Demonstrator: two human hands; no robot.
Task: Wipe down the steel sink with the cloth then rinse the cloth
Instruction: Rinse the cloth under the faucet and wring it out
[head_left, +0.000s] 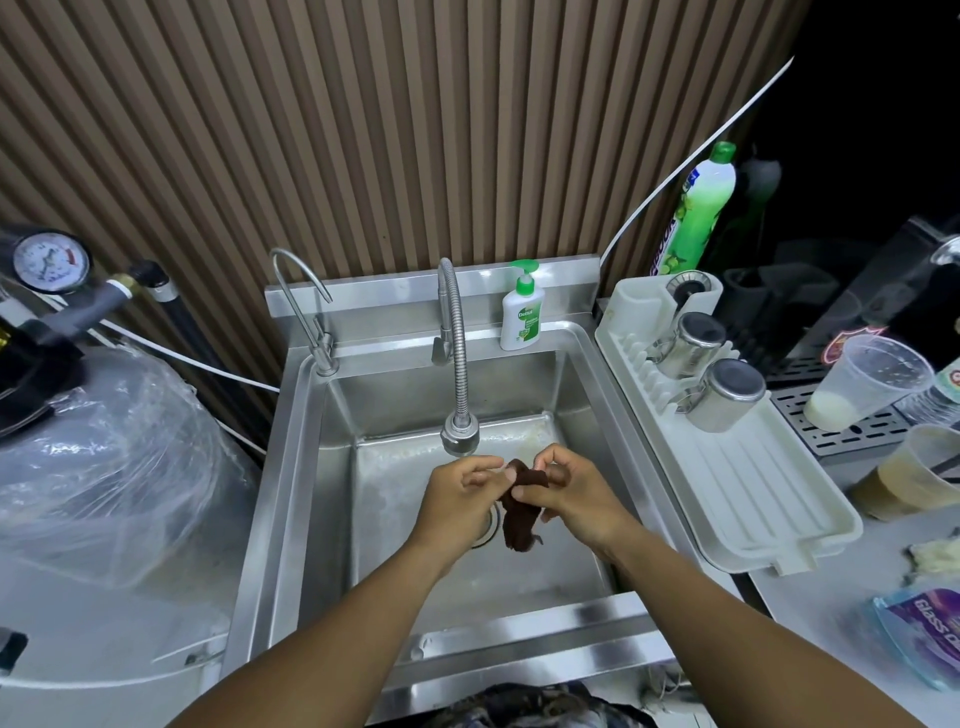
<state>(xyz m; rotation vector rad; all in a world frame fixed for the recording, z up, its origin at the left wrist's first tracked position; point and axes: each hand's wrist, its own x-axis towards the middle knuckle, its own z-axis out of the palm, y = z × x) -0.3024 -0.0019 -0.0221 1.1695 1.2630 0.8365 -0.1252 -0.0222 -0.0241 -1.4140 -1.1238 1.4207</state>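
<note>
With fingers of the left hand (457, 493) and right hand (579, 496) clamped on the small dark-brown cloth (521, 519) over the square steel sink (405, 395), I judge wiping done, rinsing unfinished.

- The cloth (521, 512) is dark brown.
- The sink (280, 493) is silvery steel.
- The wall (415, 130) has brown and tan vertical stripes.
- The soap bottle (522, 317) is white with a green pump.
- The detergent bottle (704, 208) is bright green.
- The drying rack (753, 493) is cream.

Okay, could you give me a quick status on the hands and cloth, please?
Both hands pinching the cloth: left hand, right hand. Cloth bunched, hanging over the sink basin, near the faucet head. Nothing blocking.
</note>
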